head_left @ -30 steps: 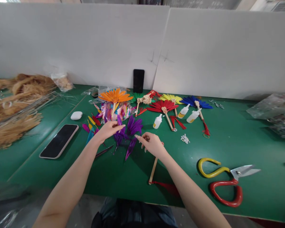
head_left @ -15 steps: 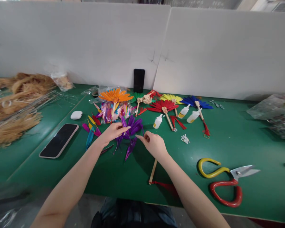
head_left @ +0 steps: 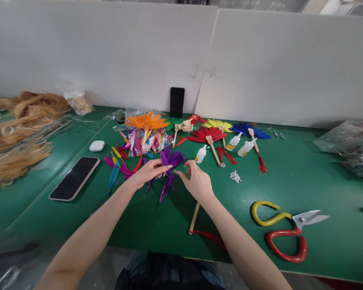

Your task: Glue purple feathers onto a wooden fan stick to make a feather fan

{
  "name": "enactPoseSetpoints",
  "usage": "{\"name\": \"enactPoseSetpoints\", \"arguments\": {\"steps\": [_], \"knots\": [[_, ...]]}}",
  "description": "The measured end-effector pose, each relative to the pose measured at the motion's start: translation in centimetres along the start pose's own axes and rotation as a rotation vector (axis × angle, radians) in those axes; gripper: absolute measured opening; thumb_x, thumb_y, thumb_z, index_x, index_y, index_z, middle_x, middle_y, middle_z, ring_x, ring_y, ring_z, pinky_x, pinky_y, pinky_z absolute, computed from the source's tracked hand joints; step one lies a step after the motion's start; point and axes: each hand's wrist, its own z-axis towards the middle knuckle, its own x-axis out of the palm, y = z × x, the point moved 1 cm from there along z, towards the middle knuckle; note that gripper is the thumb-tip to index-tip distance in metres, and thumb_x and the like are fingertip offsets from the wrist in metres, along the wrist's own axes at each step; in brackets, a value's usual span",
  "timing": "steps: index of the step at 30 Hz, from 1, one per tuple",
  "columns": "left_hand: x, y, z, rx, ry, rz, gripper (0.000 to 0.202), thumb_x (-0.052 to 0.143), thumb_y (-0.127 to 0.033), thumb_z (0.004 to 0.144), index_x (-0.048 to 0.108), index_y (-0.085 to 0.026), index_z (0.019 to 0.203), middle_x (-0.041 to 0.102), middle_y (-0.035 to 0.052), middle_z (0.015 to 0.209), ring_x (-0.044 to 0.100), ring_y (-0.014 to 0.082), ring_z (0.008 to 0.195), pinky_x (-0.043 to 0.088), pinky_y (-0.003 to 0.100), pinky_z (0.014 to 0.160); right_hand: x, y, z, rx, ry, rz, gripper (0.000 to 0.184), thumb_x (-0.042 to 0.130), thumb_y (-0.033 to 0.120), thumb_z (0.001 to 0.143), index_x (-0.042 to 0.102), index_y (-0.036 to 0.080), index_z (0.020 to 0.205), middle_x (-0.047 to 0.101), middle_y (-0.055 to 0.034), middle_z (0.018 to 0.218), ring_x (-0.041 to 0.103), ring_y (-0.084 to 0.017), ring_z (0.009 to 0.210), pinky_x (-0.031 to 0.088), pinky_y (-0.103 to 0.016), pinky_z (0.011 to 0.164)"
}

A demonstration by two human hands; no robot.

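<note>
My left hand (head_left: 147,173) pinches a purple feather from the purple feather pile (head_left: 171,161) on the green table (head_left: 290,189). My right hand (head_left: 196,182) is close beside it, fingers curled and fingertips touching the same purple feathers. A wooden stick (head_left: 195,217) with a red tassel runs from under my right wrist toward the near edge. Loose coloured feathers (head_left: 116,165) lie left of my left hand.
Finished feather fans, orange (head_left: 147,121), red (head_left: 207,134), yellow and blue (head_left: 248,129), lie behind, with small glue bottles (head_left: 201,154). Scissors (head_left: 286,231) sit at the right, a phone (head_left: 74,178) and a white case (head_left: 97,146) at the left. Straw bundles (head_left: 16,133) fill the far left.
My left hand has moved right and nearer across the purple feathers, closing the gap to my right hand, which shifted slightly toward the feathers.
</note>
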Motion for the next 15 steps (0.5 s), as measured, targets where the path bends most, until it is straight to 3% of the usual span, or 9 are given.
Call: {"name": "enactPoseSetpoints", "arguments": {"steps": [6,10,15], "knots": [[0.4,0.5,0.2,0.032,-0.033,-0.179,0.023,0.065,-0.036,0.074,0.064,-0.015,0.083,0.054,-0.0014,0.07,0.043,0.0076,0.059,0.033,0.023,0.057,0.3,-0.2,-0.1,-0.073,-0.071,0.037,0.016,0.042,0.033,0.091,0.049,0.021,0.083,0.059,0.0003,0.069,0.055,-0.014,0.051,0.028,-0.022,0.045],[1.1,1.1,0.4,-0.093,0.065,-0.435,0.023,0.068,-0.034,0.073,0.066,-0.015,0.087,0.062,0.0043,0.09,0.051,0.0097,0.07,0.037,0.023,0.059,0.3,0.1,-0.2,-0.13,-0.069,0.1,0.013,0.043,0.028,0.089,0.05,0.021,0.081,0.06,0.0001,0.069,0.054,-0.013,0.051,0.031,-0.022,0.047],[1.7,1.5,0.7,-0.181,0.204,-0.713,0.018,0.071,-0.03,0.072,0.065,-0.014,0.076,0.062,0.003,0.075,0.058,0.0132,0.074,0.044,0.026,0.068,0.2,0.5,-0.5,-0.191,-0.02,0.166,0.012,0.044,0.027,0.087,0.052,0.02,0.082,0.064,-0.0019,0.073,0.057,-0.014,0.054,0.033,-0.022,0.048]]}}
